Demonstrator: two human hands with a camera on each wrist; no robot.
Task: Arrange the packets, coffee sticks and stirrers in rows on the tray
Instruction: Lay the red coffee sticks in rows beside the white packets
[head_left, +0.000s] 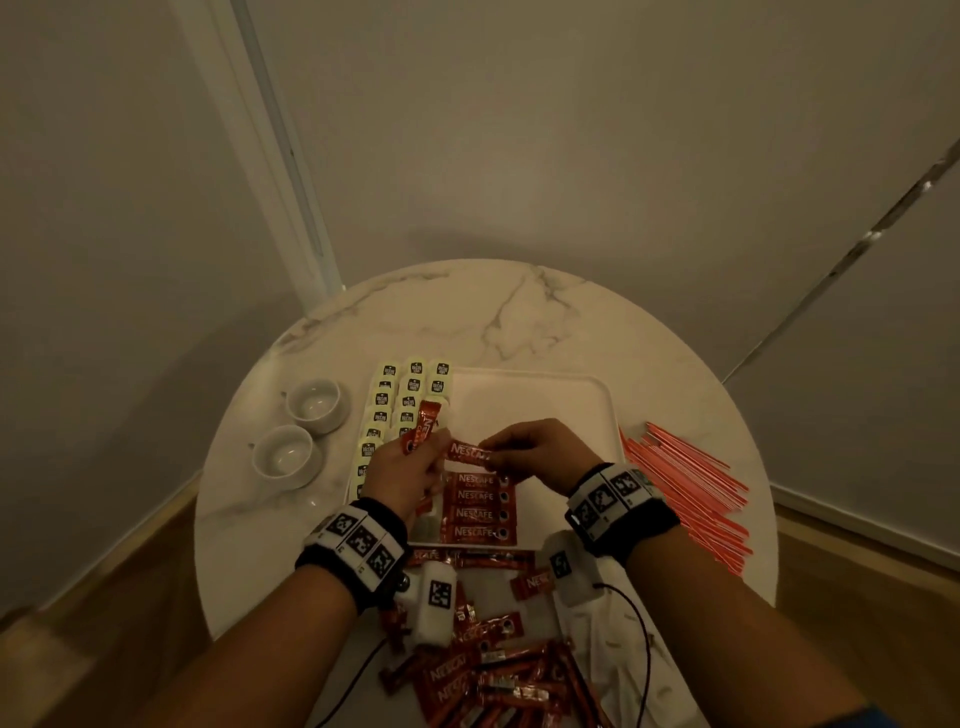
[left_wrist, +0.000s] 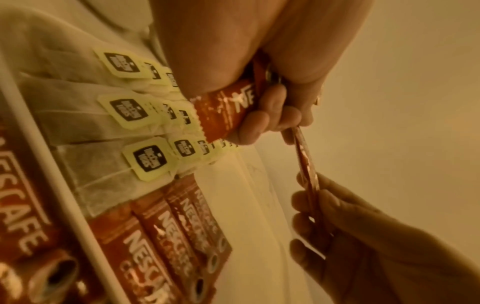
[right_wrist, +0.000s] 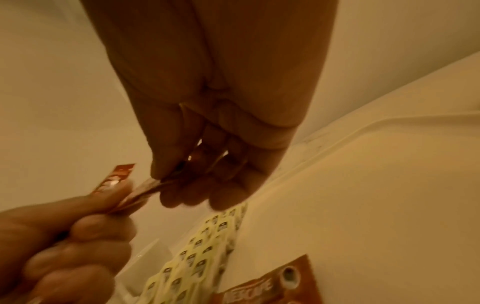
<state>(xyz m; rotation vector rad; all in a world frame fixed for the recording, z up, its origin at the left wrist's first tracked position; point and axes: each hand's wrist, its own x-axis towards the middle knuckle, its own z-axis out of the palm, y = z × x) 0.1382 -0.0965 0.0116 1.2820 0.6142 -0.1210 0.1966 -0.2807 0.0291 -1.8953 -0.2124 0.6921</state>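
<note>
Over the white tray (head_left: 550, 395), my left hand (head_left: 415, 449) grips a small bunch of red coffee sticks (head_left: 425, 422). One more coffee stick (head_left: 470, 453) spans the gap between my hands. My right hand (head_left: 496, 453) pinches its right end, and my left fingers (left_wrist: 262, 119) hold the other end. The wrist views show this stick (left_wrist: 307, 168) edge-on between my left hand (right_wrist: 64, 236) and right hand (right_wrist: 205, 181). Several coffee sticks (head_left: 480, 512) lie in a column on the tray's near part. Tea bag packets (head_left: 395, 405) with yellow tags fill rows on its left side.
A loose pile of coffee sticks (head_left: 493, 670) lies on the round marble table (head_left: 467, 317) near me. Red stirrers (head_left: 685, 493) are heaped on the table right of the tray. Two white cups (head_left: 314, 405) (head_left: 283, 457) stand to its left.
</note>
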